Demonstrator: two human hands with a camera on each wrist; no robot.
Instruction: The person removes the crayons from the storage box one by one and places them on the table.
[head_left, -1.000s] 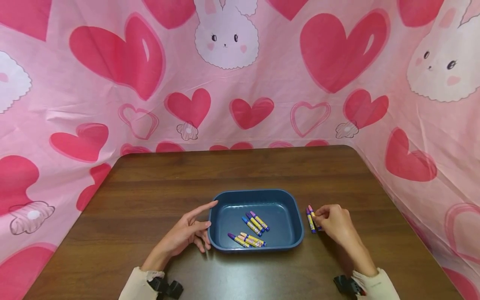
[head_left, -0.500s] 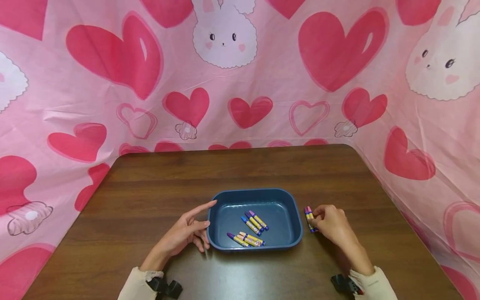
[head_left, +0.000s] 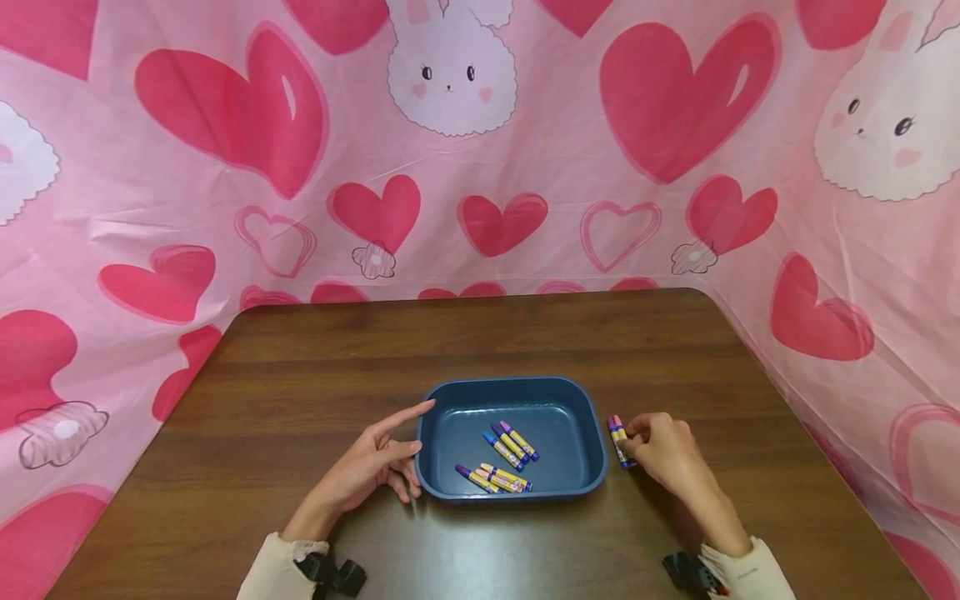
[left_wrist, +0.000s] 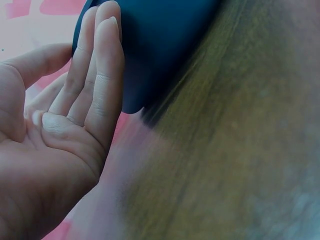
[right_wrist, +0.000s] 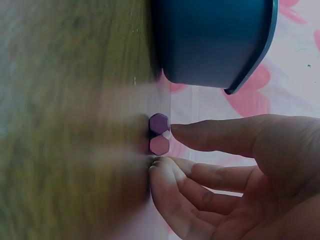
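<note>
A dark blue rectangular tray (head_left: 570, 427) stands on the table with several yellow-wrapped crayons in it. Three crayons (head_left: 512, 446) lie near its middle and a second cluster (head_left: 495, 480) by the front wall. My left hand (head_left: 367, 467) touches the tray's left side, index finger stretched to the rim; the left wrist view shows its fingers mostly straight. Right of the tray, two crayons lie side by side on the table. End-on in the right wrist view, they are a purple crayon (right_wrist: 159, 123) and a pink crayon (right_wrist: 160, 145). My right hand (head_left: 670, 454) pinches the pair between thumb and fingers.
The brown wooden table (head_left: 337, 358) carries the tray and crayons. Pink cloth (head_left: 427, 158) with hearts and rabbits hangs behind and at both sides. A black wrist camera (head_left: 330, 573) is strapped at each sleeve.
My right hand has brought the pink crayon leftward against the purple one, so the two now lie together. My left hand and the tray have kept their places.
</note>
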